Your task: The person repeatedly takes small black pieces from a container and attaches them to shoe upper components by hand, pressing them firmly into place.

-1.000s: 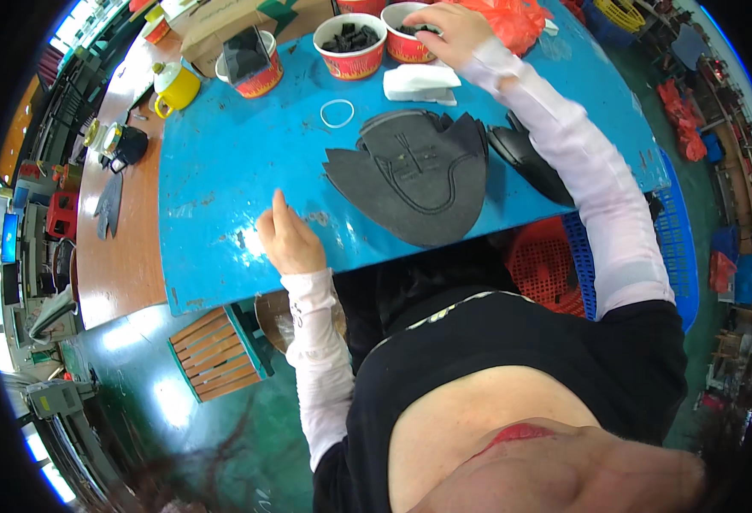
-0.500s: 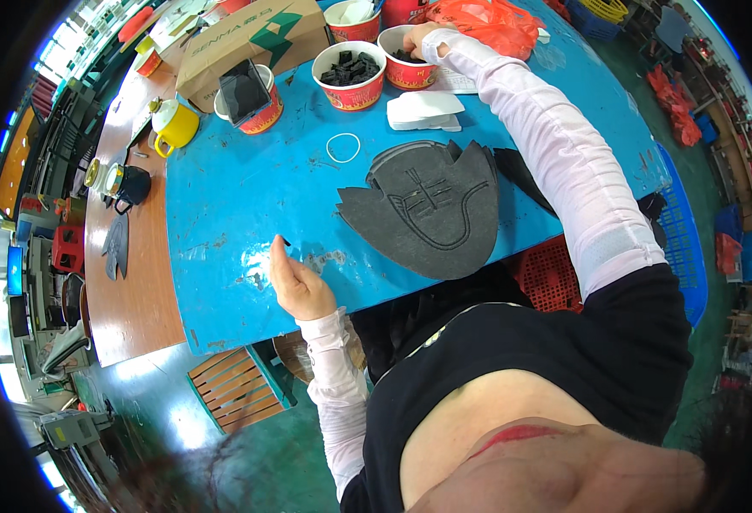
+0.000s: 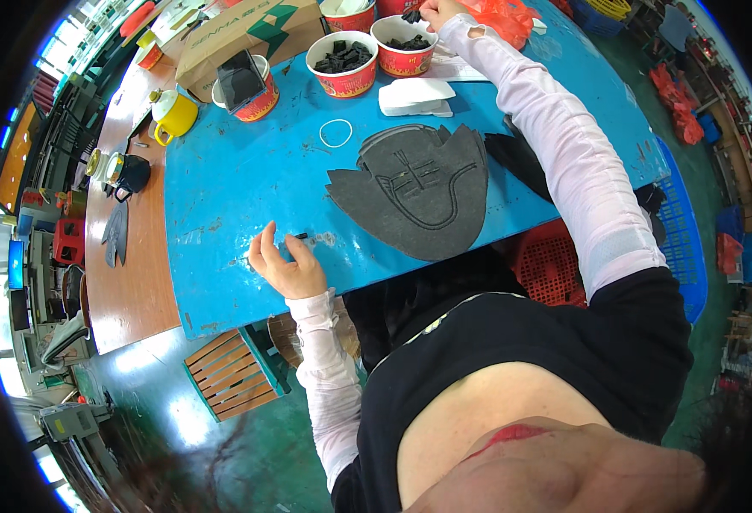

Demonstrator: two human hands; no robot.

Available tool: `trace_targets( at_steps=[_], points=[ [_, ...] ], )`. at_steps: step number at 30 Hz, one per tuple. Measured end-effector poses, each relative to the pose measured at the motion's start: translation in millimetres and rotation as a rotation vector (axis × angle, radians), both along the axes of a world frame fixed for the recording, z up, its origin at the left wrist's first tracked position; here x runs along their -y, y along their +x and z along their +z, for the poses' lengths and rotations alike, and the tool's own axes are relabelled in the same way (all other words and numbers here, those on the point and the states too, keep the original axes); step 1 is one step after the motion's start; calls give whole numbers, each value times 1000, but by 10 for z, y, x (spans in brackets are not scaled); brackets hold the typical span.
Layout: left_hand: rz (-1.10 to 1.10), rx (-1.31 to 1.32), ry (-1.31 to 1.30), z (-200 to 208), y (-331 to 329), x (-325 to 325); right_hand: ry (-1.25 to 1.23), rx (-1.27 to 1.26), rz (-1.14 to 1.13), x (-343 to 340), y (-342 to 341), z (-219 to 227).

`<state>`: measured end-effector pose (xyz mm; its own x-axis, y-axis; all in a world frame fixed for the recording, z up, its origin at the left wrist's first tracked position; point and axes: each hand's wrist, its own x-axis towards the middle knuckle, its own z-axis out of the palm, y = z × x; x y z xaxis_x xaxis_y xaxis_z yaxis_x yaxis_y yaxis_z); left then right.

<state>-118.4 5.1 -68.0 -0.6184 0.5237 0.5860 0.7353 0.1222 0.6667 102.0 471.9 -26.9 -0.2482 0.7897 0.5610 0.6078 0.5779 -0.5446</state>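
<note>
My right hand is pinched shut on a few small black pieces, raised over the rim of a red-and-white paper bucket that holds more of them. A second such bucket, fuller of black pieces, stands just left of it. Close to the table's front edge my left hand is open, fingers apart and curved. A small black piece lies by its fingertips. To its right rests a flat dark grey shoe-upper-like piece with stitched lines and notched edges.
Behind are a cardboard box, a dark phone-like slab leaning on another bucket, and an orange-red plastic bag. Folded white paper and a white ring lie on the blue table. A yellow mug stands left.
My right hand has come up out of the bucket with black pieces in its fingers. My left fingers have spread, and the small black piece now shows by their tips.
</note>
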Motion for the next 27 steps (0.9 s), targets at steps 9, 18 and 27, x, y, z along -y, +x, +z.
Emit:
trace_targets(
  at_steps=[9,18,27],
  points=[
    [19,-73,93,51,72,88,-582,-397,786,1161,-113,602],
    [-663,240,286,910,938,-13,-832,-220,1080,3305,154,1028],
    [-733,369,168,745,1031,38,-805,-188,957,3610,177,914]
  ],
)
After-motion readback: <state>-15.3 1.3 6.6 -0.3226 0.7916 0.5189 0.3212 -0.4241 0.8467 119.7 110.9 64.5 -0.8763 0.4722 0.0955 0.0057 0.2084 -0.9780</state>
